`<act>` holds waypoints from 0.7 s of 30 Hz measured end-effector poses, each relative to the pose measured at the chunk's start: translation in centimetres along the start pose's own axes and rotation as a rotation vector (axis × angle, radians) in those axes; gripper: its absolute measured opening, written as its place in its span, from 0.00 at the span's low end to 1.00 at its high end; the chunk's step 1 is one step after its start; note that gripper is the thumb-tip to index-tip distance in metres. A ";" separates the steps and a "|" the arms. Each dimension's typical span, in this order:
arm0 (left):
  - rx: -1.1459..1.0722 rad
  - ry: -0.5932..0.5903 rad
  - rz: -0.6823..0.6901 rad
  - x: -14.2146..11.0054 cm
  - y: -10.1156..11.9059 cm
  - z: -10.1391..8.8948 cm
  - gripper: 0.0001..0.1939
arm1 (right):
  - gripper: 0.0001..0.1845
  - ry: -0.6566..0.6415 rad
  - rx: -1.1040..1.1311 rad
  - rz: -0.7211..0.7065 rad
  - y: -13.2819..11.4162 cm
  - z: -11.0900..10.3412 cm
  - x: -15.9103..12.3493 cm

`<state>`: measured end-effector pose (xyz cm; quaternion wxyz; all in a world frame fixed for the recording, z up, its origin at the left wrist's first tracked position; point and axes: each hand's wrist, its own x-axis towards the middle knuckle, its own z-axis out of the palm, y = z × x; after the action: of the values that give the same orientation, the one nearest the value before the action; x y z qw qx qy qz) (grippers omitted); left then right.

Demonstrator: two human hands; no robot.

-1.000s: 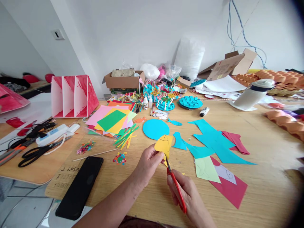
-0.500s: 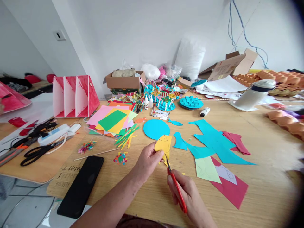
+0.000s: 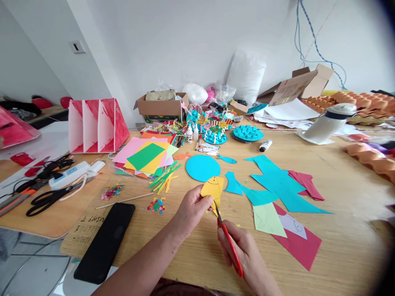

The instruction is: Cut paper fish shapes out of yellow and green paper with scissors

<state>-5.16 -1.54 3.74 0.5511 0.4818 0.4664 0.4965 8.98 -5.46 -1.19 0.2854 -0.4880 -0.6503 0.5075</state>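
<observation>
Between the thumb and fingers of my left hand [image 3: 194, 209] is a piece of yellow paper [image 3: 212, 187] with a fish drawn on it in dark lines. My right hand [image 3: 242, 244] is wrapped round the red handles of a pair of scissors [image 3: 228, 242]. Their blades meet the lower part of the yellow paper, close to my left thumb. Just beyond the paper lies a blue paper circle [image 3: 203, 167]. Small cut-out fish, one orange [image 3: 182, 156] and one blue [image 3: 227, 159], rest near the circle.
Blue paper offcuts [image 3: 277, 185], a pale green sheet [image 3: 269, 220] and red paper [image 3: 304, 250] lie on the right. Coloured sheets [image 3: 145, 156], a black phone [image 3: 105, 242] and black scissors [image 3: 51, 200] are on the left. Glue bottles [image 3: 189, 134] stand farther back.
Almost nothing differs. The yellow paper has tilted very slightly in my left hand, with the scissor blades still at its lower part.
</observation>
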 end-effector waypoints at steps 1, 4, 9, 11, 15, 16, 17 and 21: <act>-0.005 -0.002 -0.001 0.0 0.0 0.0 0.05 | 0.20 0.001 0.004 -0.003 0.1 0.0 0.0; -0.005 -0.021 -0.005 0.1 -0.2 -0.2 0.05 | 0.19 0.000 0.009 0.001 0.3 0.0 0.0; 0.060 -0.090 -0.011 0.3 0.0 -0.9 0.05 | 0.20 -0.018 -0.010 0.007 0.1 -0.1 0.0; 0.095 -0.110 -0.006 0.3 0.1 -1.2 0.06 | 0.21 -0.025 -0.024 0.007 0.0 -0.1 -0.1; 0.115 -0.123 0.010 0.4 0.3 -1.4 0.06 | 0.21 -0.033 -0.039 -0.004 0.2 0.0 -0.1; 0.113 -0.123 0.011 0.3 0.3 -1.4 0.06 | 0.21 -0.034 -0.039 -0.009 0.3 0.0 -0.1; 0.110 -0.122 0.011 0.3 0.3 -1.4 0.06 | 0.21 -0.034 -0.041 -0.013 0.3 0.0 -0.1; 0.106 -0.110 0.000 0.3 0.5 -1.2 0.05 | 0.21 -0.038 -0.038 0.002 0.3 -0.1 0.0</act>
<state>-6.34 -1.18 4.09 0.5496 0.5371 0.4610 0.4437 9.16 -5.48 -1.46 0.2633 -0.4842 -0.6645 0.5047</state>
